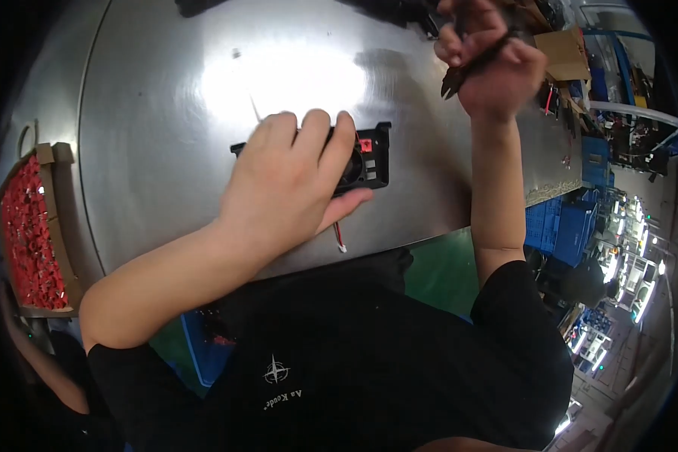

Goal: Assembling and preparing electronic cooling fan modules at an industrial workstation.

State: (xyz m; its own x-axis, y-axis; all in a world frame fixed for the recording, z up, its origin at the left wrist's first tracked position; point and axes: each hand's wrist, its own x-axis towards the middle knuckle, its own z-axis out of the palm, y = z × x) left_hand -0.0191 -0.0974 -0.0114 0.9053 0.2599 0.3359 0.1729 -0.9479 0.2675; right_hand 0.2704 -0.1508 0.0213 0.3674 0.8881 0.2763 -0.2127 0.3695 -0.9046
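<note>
My left hand point(279, 169) lies over a black plastic housing point(383, 169) on the metal table, its fingers along the far side and its thumb at the near edge. Part of a round fan point(352, 169) and a small red piece point(366, 145) show beside the fingers; the rest is covered. From the near side a thin red and black cable point(339, 235) ends in a white plug. Raised at the far right, my right hand point(497, 75) is blurred, with its fingers curled round dark pliers point(459, 74) whose forked tip points down and left.
An open cardboard box of red parts point(34, 233) stands at the left. Past the table's right edge are blue crates point(569, 226) and a brown carton point(563, 56). Black objects point(377, 9) lie along the far edge. Another person's arm point(49, 369) shows at lower left.
</note>
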